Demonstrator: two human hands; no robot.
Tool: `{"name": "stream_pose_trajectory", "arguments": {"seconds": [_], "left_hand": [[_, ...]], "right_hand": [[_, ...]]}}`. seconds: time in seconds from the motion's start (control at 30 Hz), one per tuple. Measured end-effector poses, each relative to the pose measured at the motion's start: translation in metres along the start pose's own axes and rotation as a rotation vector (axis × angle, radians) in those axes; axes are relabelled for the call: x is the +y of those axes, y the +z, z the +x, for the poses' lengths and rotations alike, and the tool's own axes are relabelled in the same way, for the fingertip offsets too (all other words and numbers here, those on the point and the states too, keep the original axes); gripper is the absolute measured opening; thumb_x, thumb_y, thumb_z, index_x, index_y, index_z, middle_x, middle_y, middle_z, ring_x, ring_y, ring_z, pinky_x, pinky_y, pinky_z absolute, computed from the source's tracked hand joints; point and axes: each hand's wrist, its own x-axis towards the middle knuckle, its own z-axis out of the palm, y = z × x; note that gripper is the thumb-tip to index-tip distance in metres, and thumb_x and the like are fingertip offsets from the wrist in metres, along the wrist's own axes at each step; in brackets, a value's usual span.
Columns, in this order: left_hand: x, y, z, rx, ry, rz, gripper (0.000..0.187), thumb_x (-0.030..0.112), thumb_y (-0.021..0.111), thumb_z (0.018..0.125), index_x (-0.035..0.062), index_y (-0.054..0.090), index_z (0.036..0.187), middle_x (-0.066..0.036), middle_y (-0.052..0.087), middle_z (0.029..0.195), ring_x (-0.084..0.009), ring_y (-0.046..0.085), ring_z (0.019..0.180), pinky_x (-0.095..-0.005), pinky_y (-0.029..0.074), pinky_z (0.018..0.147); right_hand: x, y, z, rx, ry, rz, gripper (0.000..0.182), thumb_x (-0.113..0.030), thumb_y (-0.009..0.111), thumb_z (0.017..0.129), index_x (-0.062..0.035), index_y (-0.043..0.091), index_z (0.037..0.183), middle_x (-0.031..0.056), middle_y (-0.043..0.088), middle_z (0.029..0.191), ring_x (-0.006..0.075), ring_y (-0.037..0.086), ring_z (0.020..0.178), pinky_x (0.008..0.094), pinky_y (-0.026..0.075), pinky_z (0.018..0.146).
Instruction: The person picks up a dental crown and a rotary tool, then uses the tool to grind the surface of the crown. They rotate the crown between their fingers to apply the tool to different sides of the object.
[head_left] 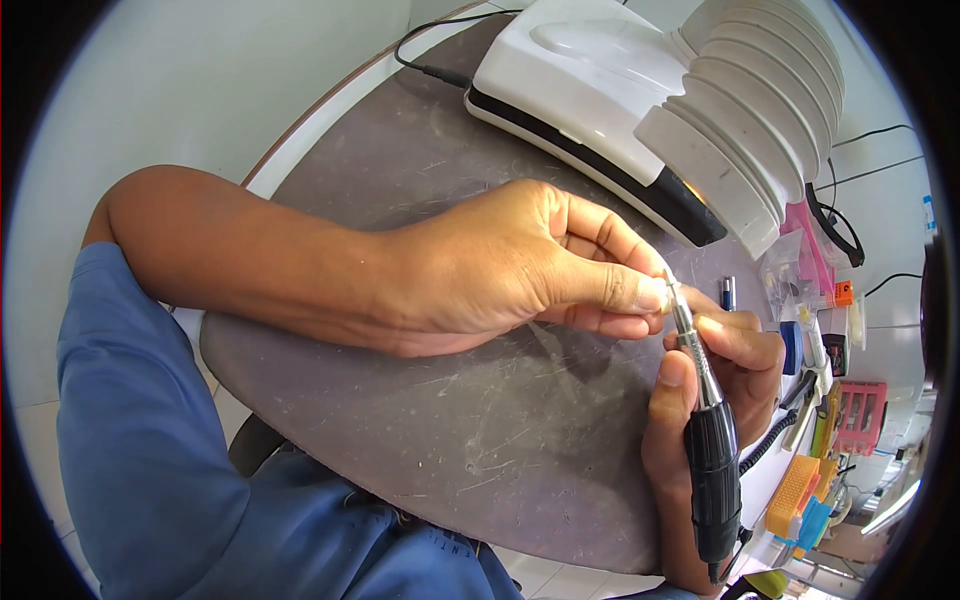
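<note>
Right hand [745, 378] wrapped round a slim black-and-silver cylindrical handpiece [712, 450], near the grey surface's [480, 430] right edge: probably stiff, weighty, best held mid-barrel; left hand [510, 262] pinched closed, contents unclear.

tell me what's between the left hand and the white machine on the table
In the head view, only bare grey tabletop shows between the left hand and the white machine; no object lies in that strip.

Left arm [270, 265], bent at elbow; left hand [520, 262], pinched, fingertip contact unclear. Right hand [740, 368], fingers curled, thumb upright.
</note>
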Motion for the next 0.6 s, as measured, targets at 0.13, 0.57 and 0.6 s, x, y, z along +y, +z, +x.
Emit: {"name": "stream_pose_trajectory", "arguments": {"seconds": [0.13,0.57,0.6], "left_hand": [[0.0008,-0.0002,-0.0004,-0.022,0.000,-0.008,0.017,0.008,0.059,0.089,-0.0014,0.057,0.103,-0.010,0.060,0.106,-0.0164,0.060,0.101,-0.0243,0.051,0.089],[0.0000,0.0003,-0.0003,0.010,0.012,0.022,0.018,0.009,0.059,0.089,-0.0007,0.057,0.105,-0.010,0.060,0.108,-0.0150,0.059,0.103,-0.0242,0.050,0.089],[0.0000,0.0004,-0.0004,0.010,0.008,0.019,0.019,0.009,0.059,0.089,-0.0007,0.057,0.105,-0.010,0.060,0.107,-0.0152,0.059,0.103,-0.0241,0.050,0.089]], "right_hand": [[-0.0013,0.0011,0.0006,-0.013,-0.032,0.074,0.032,-0.008,0.068,0.079,0.0001,0.044,0.099,0.0175,0.057,0.091,0.0314,0.063,0.093,0.0331,0.050,0.080],[-0.0014,0.0001,-0.0002,0.009,0.007,0.030,0.033,-0.007,0.068,0.079,-0.0001,0.043,0.099,0.0157,0.055,0.090,0.0313,0.063,0.094,0.0319,0.049,0.079],[-0.0011,0.0005,-0.0005,0.017,0.008,0.042,0.032,-0.007,0.068,0.079,-0.0001,0.044,0.099,0.0157,0.055,0.090,0.0316,0.063,0.095,0.0321,0.050,0.079]]}}
